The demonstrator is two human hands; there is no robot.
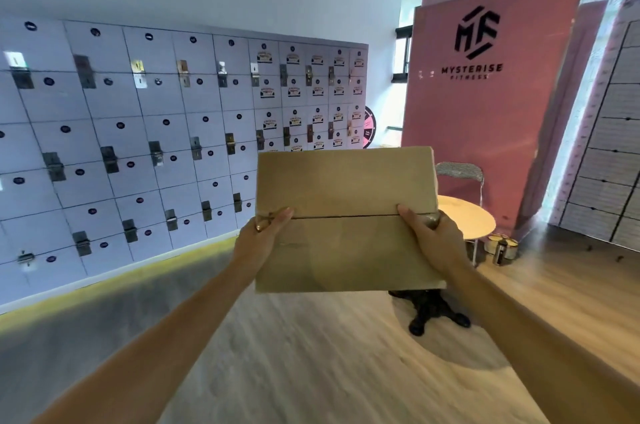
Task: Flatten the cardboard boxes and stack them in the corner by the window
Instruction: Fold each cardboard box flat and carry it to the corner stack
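Fingers: both thumbs lie on the seam, other fingers curled behind, left hand and right hand gripping the box.
Next: likely split the seam, then collapse it.

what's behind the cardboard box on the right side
Behind the cardboard box, held up by the left hand and right hand, a round table and a chair show. The box covers the table's left part.

The cardboard box is plain brown, still assembled, held in mid-air above the floor. Its 2 flaps face the camera, closed, meeting at 1 horizontal seam. Clear tape remains at both seam ends.
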